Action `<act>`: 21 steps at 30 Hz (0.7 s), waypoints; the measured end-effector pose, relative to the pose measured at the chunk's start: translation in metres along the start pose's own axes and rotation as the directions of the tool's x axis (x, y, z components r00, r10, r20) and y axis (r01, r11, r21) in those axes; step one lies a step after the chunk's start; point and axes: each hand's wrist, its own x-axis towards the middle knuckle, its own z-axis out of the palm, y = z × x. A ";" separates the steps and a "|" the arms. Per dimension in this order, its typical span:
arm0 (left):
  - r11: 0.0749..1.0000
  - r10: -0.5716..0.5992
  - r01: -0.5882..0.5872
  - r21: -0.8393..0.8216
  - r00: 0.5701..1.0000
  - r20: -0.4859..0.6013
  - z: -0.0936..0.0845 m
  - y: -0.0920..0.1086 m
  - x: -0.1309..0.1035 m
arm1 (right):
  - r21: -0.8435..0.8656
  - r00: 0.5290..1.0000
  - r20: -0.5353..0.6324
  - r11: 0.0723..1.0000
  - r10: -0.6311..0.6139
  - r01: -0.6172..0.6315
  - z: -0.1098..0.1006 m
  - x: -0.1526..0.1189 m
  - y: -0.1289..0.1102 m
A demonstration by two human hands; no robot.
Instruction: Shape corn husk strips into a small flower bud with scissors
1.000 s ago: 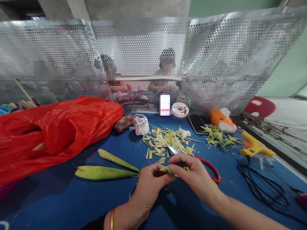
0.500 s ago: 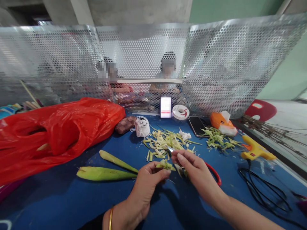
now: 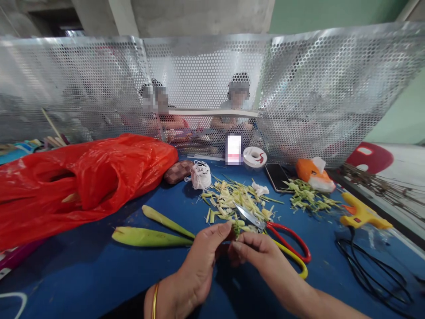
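Observation:
My left hand (image 3: 207, 250), with a gold bangle at the wrist, pinches a small green plant piece (image 3: 237, 227) between thumb and fingers. The fingers of my right hand (image 3: 260, 252) close on that piece's lower end from the other side; the exact grip is partly hidden. Just beyond my right hand lie scissors (image 3: 288, 235) with one red and one yellow handle, blades pointing to the trimmings. Pale green leaf trimmings (image 3: 229, 195) are scattered ahead of both hands. To the left are two long green leaf sheaths (image 3: 146, 237), their narrow ends near my left hand.
A red plastic bag (image 3: 133, 164) spreads over the left side. Farther back are a checkered pouch (image 3: 178, 172), white string (image 3: 201, 175), a ribbon spool (image 3: 255, 157) and a phone (image 3: 276, 177). A yellow glue gun (image 3: 363, 213) with its cable is right. Perforated sheeting (image 3: 206, 66) stands behind; people sit beyond.
My right hand has let go of the scissors, which now lie on the table. Its fingers have come to the plant piece in my left hand. The view has shifted slightly.

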 end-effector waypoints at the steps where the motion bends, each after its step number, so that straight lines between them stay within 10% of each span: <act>1: 1.000 0.001 -0.001 0.018 1.000 -0.001 0.000 0.001 0.000 | -0.016 1.000 0.010 1.000 -0.015 0.015 -0.001 0.000 0.000; 11: 0.997 -0.022 0.031 0.071 0.993 -0.119 -0.004 0.003 0.003 | -0.494 0.970 0.115 0.835 -0.215 0.244 -0.010 -0.004 0.002; 21: 0.997 -0.064 0.067 0.023 0.992 -0.106 -0.007 0.006 0.009 | -0.548 0.970 0.118 0.801 -0.211 0.240 -0.009 -0.004 0.002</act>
